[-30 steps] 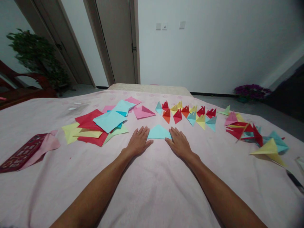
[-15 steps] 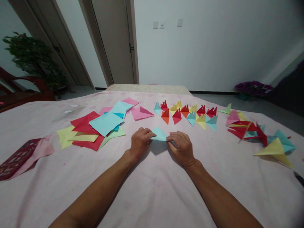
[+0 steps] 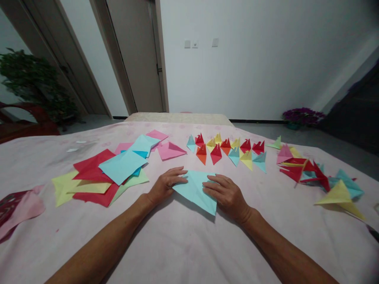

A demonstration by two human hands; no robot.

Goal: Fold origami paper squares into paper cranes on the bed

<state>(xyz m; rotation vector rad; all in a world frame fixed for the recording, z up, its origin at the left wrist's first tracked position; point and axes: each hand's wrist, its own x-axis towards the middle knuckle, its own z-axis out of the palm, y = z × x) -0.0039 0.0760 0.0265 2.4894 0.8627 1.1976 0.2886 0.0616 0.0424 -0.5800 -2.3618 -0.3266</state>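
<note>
A folded light-blue paper triangle (image 3: 197,190) lies between my hands on the pink cloth (image 3: 183,240), its near corner lifted a little and pointing toward me. My left hand (image 3: 166,184) grips its left edge with the fingers curled over the paper. My right hand (image 3: 226,194) holds the right side, fingers laid across the top of it. Both forearms reach in from the bottom of the view.
A loose pile of flat coloured sheets (image 3: 103,173) lies to the left. A row of small folded paper pieces (image 3: 227,148) stands behind my hands. More folded pieces (image 3: 322,177) lie at the right. A dark red patterned item (image 3: 8,203) sits at the far left edge.
The blue triangle lay flat under my open hands a second ago. Both hands then closed on it, and it is turned with a corner pointing toward me.
</note>
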